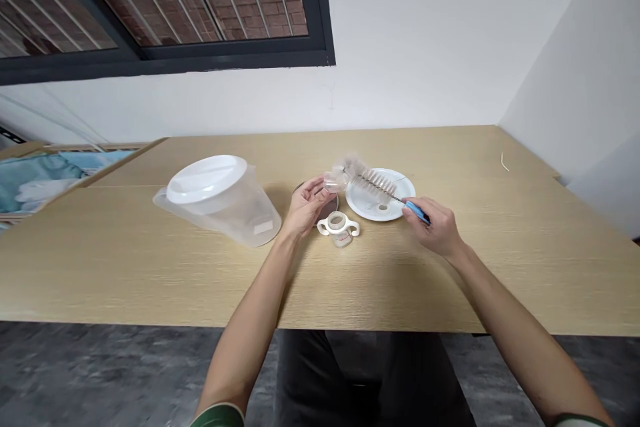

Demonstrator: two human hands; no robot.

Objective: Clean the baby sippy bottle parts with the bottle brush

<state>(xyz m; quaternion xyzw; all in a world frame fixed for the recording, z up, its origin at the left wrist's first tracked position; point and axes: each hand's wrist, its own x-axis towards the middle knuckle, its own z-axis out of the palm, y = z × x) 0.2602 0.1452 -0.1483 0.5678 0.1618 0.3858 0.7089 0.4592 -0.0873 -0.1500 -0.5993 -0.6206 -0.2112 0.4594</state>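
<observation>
While our left hand grips clear cup and our right hand grips brush, bristles show mostly outside; tip's entry we cannot tell; handled bottle stands unheld.

Even light, soft tabletop shadows.

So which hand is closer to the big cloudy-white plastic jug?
The left hand. It's just to the right of the jug; the right hand is farther right, holding a blue-handled bristly brush.
</observation>
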